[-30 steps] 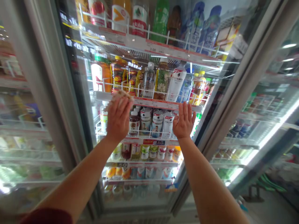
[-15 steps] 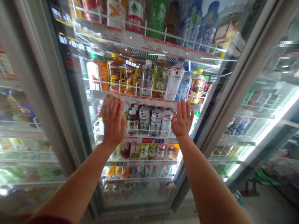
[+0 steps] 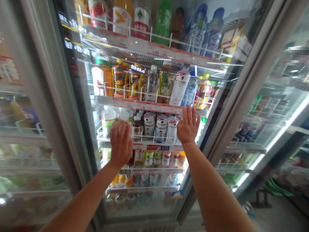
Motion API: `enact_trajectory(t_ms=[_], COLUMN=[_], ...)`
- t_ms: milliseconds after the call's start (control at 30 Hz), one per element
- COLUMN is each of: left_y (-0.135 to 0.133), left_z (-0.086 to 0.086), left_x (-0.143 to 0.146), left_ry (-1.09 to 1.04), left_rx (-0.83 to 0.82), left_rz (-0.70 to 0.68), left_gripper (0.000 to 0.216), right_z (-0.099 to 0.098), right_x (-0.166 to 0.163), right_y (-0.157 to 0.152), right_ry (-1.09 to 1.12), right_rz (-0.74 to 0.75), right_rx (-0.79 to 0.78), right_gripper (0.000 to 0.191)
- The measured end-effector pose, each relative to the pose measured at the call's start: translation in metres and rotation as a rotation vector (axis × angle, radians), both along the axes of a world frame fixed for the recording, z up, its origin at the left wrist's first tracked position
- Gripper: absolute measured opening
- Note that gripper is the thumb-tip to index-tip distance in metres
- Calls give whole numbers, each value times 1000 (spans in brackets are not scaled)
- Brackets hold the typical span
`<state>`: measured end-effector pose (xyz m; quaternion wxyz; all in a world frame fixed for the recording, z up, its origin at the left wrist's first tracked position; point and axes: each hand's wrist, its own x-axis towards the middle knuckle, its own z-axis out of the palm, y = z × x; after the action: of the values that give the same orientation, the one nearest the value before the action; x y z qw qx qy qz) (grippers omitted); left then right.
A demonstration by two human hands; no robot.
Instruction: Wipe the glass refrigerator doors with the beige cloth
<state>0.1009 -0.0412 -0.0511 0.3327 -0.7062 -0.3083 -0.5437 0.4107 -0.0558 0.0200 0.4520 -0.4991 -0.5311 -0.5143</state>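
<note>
Head view: pinning cloth (image 3: 121,121) under flattened left hand (image 3: 121,142), eight o'clock; open, empty right hand (image 3: 188,126), three o'clock — probably for bracing.

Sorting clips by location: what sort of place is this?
Likely a convenience store or supermarket, at its drinks cooler: rows of bottled drinks behind a glass door, with printed price labels along the shelf fronts.

Light strip (image 3: 288,123) glares white at right; shelves (image 3: 149,106) bright; glass (image 3: 140,211) carries reflections; frame edges stretched, soft; floor (image 3: 270,217) dimmer, lower right.
</note>
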Motion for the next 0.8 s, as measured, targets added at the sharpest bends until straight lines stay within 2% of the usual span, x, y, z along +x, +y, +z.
enact_trajectory(t_ms=[67, 100, 233, 300, 367, 467, 533, 600, 700, 733, 800], left_y=[-2, -1, 9, 9, 3, -6, -7, -2, 6, 7, 4], left_z=[-10, -6, 39, 46, 31, -1, -2, 18, 52, 55, 44], left_x=[8, 9, 4, 8, 18, 34, 36, 29, 15, 13, 15], left_ry=[148, 198, 105, 19, 24, 292, 435, 374, 109, 30, -50], left_rx=[8, 11, 29, 25, 0, -8, 4, 9, 24, 34, 31], left_rz=[-7, -11, -28, -31, -34, -88, -120, -100, -52, -47, -40], left_gripper=[76, 77, 76, 75, 75, 79, 80, 76, 70, 69, 70], right_z=[0, 0, 0, -1, -1, -1, -1, -1, -1, -1, -2], right_x=[0, 0, 0, 0, 0, 0, 1, 1, 1, 1, 1], right_y=[0, 0, -1, 0, 0, 1, 1, 1, 1, 1, 1], right_ry=[-8, -8, 24, 42, 46, 21, 10, 18, 37, 41, 42], right_rz=[2, 5, 25, 29, 32, 28, 20, 18, 26, 28, 27], right_rx=[12, 13, -22, -49, -52, -16, -7, -21, -51, -59, -64], right_gripper=[58, 58, 59, 60, 60, 59, 59, 59, 60, 60, 61])
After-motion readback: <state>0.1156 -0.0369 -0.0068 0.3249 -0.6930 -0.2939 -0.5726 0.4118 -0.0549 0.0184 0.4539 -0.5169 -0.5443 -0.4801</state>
